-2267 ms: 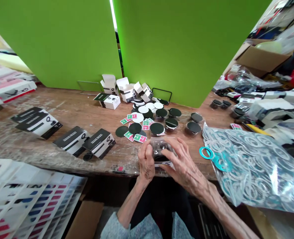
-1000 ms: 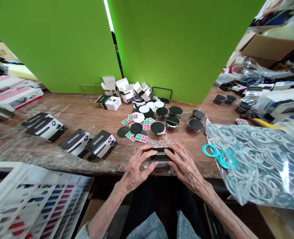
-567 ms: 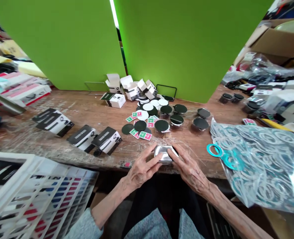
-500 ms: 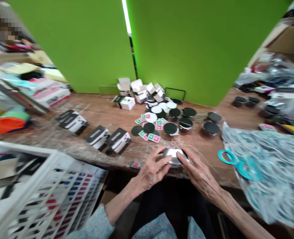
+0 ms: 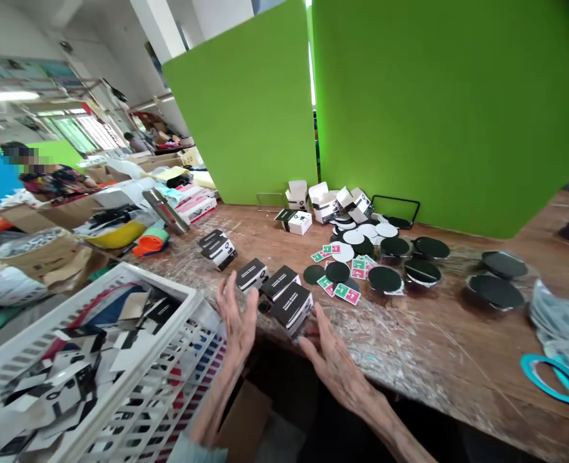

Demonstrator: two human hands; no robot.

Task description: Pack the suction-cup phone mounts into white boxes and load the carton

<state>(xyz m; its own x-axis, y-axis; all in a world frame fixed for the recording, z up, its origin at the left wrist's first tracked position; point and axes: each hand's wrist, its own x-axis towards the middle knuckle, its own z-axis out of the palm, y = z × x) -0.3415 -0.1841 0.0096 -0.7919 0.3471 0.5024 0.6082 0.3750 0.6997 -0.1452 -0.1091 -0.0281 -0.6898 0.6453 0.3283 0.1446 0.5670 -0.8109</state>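
A small black-and-white carton [image 5: 291, 310] stands at the near end of a row, close to the table's front edge. The fingers of my right hand [image 5: 338, 363] rest along its right side, thumb apart and lower down, not wrapped around it. My left hand [image 5: 237, 318] is open with spread fingers, left of the row and holding nothing. Similar cartons run away from me: one right behind [image 5: 282, 283], another further left [image 5: 252, 275], and a pair [image 5: 217, 249] beyond. A small round black piece [image 5: 263, 307] lies beside the row.
At left stands a white plastic crate [image 5: 188, 289] full of flattened cartons. Black discs [image 5: 385, 280], white discs [image 5: 353, 237] and printed cards [image 5: 346, 293] lie mid-table, before green panels [image 5: 438, 116]. Opened boxes [image 5: 325, 202] sit behind. A teal ring [image 5: 554, 379] lies right. A person [image 5: 55, 183] is far left.
My hands held a shiny silver-white object at the table edge before. Now they are further left, and one more carton stands in the row. The view has swung left.
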